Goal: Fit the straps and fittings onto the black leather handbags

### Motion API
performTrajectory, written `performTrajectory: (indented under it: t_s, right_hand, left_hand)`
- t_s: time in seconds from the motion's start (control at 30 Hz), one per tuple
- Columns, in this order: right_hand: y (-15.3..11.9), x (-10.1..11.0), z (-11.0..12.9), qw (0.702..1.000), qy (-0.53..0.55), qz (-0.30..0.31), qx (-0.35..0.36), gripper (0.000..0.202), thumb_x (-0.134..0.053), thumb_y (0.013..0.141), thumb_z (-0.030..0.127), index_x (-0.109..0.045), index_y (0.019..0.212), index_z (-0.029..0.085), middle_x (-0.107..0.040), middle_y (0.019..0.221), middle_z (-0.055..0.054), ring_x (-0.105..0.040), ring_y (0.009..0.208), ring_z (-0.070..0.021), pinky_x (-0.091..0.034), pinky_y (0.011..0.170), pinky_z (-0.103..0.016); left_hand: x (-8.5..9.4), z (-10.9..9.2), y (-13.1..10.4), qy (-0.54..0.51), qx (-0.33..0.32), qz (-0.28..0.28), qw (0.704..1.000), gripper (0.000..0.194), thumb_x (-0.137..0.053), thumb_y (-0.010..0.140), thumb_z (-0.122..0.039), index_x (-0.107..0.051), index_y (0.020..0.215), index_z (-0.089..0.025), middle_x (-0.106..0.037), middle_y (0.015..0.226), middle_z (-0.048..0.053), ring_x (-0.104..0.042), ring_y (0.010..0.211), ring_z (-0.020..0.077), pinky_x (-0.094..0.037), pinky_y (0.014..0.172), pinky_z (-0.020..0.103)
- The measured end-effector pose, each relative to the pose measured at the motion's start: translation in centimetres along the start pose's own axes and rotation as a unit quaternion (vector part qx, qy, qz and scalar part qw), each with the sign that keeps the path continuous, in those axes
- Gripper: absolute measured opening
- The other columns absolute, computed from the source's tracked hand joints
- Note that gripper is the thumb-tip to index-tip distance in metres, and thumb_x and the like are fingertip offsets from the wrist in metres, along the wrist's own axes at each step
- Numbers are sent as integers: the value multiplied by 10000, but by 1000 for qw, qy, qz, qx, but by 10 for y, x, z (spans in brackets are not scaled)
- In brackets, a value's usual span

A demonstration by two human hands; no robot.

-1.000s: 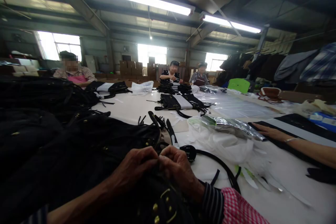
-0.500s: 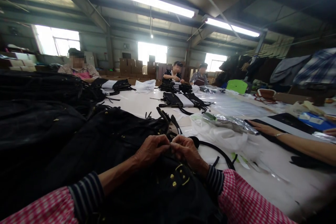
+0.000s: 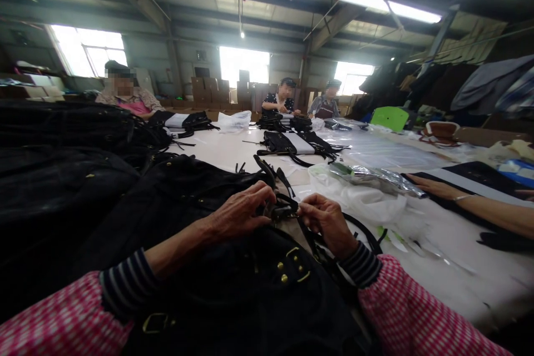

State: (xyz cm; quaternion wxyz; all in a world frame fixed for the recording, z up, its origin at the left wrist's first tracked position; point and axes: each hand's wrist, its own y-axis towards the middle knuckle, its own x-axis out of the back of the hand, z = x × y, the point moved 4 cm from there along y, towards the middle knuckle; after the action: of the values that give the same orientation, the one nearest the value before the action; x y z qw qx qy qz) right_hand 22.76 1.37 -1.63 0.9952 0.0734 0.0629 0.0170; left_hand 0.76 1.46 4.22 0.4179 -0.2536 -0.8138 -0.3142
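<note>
A black bag (image 3: 250,283) with gold-coloured rivets and a buckle lies right in front of me. At its upper edge, my left hand (image 3: 244,206) curls its fingers and thumb around a short black strap (image 3: 286,200). My right hand (image 3: 327,221) is closed in a pinch at the right end of this strap, where a small metallic fitting seems to show. The exact grip of both hands is partly hidden by the fingers. A rounded black handle (image 3: 367,228) curves out behind my right hand.
More black bags (image 3: 62,178) are heaped on the left. Flat black bags with pale bands (image 3: 298,143) lie farther back on the white table (image 3: 225,150). Crumpled plastic (image 3: 359,192) sits right of centre. A co-worker's arm (image 3: 492,211) reaches in from the right; other people sit across.
My hands have drawn apart, my right hand moving to the right, so the strap between them now shows. The camera view has tilted slightly down.
</note>
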Motion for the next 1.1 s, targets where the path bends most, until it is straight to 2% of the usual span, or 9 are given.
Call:
performTrajectory:
  t_s: [0.13, 0.23, 0.33, 0.47, 0.57, 0.73, 0.9, 1.03, 1.1]
  right_hand:
    - [0, 39, 10, 993, -114, -25, 6, 318, -776, 742, 423, -637, 835, 153, -676, 702, -45, -507, 509, -104, -288, 391, -206]
    - [5, 57, 19, 954, -299, -1, 31, 266, -681, 811, 374, -676, 961, 154, -667, 734, -40, -554, 599, -141, -382, 477, -243]
    - [13, 53, 22, 870, -482, 56, 87, 306, -635, 827, 260, -668, 1121, 184, -687, 1026, -65, -612, 822, -174, -486, 738, -316]
    - [26, 32, 12, 766, -617, 92, 155, 380, -610, 863, 208, -622, 1243, 212, -629, 1187, -71, -570, 1094, -221, -450, 914, -343]
    - [31, 18, 6, 722, -660, 109, 177, 293, -587, 901, 201, -646, 1187, 231, -637, 1156, -57, -550, 1123, -221, -436, 896, -321]
    - [30, 22, 19, 683, -694, 79, 213, 120, -580, 940, 276, -669, 952, 198, -670, 985, -62, -567, 1026, -232, -416, 834, -320]
    - [25, 46, 43, 691, -697, 8, 191, 273, -566, 942, 433, -647, 818, 204, -663, 843, -59, -595, 934, -244, -395, 763, -328]
    - [19, 52, 51, 740, -661, -8, 122, 232, -624, 869, 439, -630, 849, 208, -659, 786, -32, -600, 753, -203, -351, 672, -313]
    - [17, 47, 51, 788, -607, -18, 98, 218, -650, 833, 403, -606, 927, 211, -625, 713, 2, -569, 667, -177, -331, 630, -299]
  left_hand:
    - [5, -3, -2, 44, -54, 122, 990, 117, -530, 960, -251, -639, 963, -209, -625, 992, 6, -585, 964, 169, -407, 884, 274]
    - [4, -5, -5, 63, -51, 110, 991, 138, -538, 939, -197, -603, 1057, -229, -600, 1074, -1, -586, 971, 163, -398, 864, 266]
    - [-4, -3, -5, 85, -18, 53, 995, 197, -608, 891, -203, -539, 1073, -226, -577, 1069, -4, -582, 884, 159, -395, 751, 262]
    - [-11, 5, -2, 124, 36, -6, 992, 200, -615, 946, -366, -524, 915, -191, -577, 940, -2, -555, 764, 153, -353, 655, 270]
    - [-15, 2, -2, 128, -15, 57, 990, 260, -556, 994, -416, -598, 861, -197, -610, 917, 0, -575, 824, 162, -356, 696, 274]
    - [-16, -8, -6, 131, -78, 124, 980, 215, -541, 952, -145, -673, 1040, -290, -637, 1093, -9, -559, 1017, 190, -340, 834, 305]
    - [-23, -14, -10, 167, -77, 161, 970, 340, -548, 895, -93, -626, 1156, -297, -637, 1208, -4, -514, 1057, 222, -319, 847, 346]
    - [-31, -11, -10, 202, -114, 133, 964, 433, -564, 886, -129, -542, 1272, -324, -567, 1360, -5, -487, 1116, 249, -343, 819, 349]
    - [-35, -7, -10, 205, -107, 139, 963, 388, -540, 905, -137, -542, 1251, -312, -573, 1336, 2, -507, 1082, 239, -364, 779, 339]
